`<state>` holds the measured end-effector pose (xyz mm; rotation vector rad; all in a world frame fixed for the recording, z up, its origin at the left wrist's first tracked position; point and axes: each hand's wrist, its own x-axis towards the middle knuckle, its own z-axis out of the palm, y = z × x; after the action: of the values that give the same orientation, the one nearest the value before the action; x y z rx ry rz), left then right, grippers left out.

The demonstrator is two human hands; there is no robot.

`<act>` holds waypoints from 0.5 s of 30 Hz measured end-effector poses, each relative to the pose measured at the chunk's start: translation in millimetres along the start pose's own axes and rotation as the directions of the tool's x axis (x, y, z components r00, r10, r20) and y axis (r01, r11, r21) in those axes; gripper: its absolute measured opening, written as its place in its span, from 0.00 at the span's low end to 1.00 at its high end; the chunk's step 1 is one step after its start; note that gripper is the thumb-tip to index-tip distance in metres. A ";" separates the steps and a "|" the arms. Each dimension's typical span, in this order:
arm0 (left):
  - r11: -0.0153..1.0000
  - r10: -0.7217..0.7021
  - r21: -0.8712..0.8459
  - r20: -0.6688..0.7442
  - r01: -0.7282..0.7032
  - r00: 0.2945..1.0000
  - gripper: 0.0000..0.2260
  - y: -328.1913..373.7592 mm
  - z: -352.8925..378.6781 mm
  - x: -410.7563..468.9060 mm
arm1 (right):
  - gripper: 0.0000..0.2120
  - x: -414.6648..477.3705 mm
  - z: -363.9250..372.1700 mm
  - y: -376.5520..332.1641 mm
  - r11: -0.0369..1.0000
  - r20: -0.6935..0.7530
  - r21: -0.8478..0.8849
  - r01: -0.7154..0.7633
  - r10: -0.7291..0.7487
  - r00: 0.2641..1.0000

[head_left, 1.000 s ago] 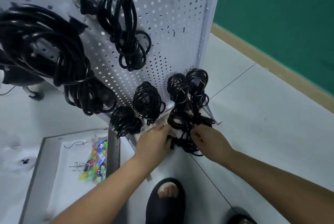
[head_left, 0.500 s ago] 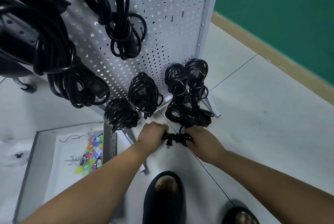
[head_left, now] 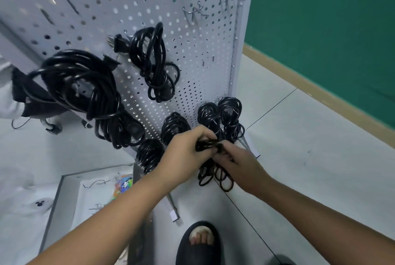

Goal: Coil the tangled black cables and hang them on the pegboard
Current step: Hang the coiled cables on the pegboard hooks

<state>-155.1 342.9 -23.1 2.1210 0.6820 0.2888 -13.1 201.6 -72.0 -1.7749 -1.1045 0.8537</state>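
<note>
Head view: L hand (head_left: 185,151) and R hand (head_left: 240,165) meet low in front of the white pegboard (head_left: 192,50). Both have fingers curled round a small black cable bundle (head_left: 206,145), w/ its loose loops (head_left: 215,177) dangling below. Five other coils already hang on the board, e.g. a big one (head_left: 85,93) at left and a pair (head_left: 228,112) at the bottom right corner. Bare hooks (head_left: 196,11) sit up top. The floor (head_left: 299,157) is pale grey tile w/ thin dark joints, a tan skirting (head_left: 320,85) and a green wall (head_left: 331,18). A shallow grey tray (head_left: 62,200) lies on the floor at left. A black sandal (head_left: 201,241) is below.
</note>
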 end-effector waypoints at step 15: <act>0.765 0.439 0.617 -0.289 -0.185 0.851 0.14 176.3 -117.1 30.8 | 0.04 52.9 -100.4 -164.7 0.945 -0.433 -0.019 0.327 -0.302 0.849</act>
<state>-116.1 355.2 186.8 2.8047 0.7006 0.8454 38.1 259.7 112.4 -1.5735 -1.0212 0.2659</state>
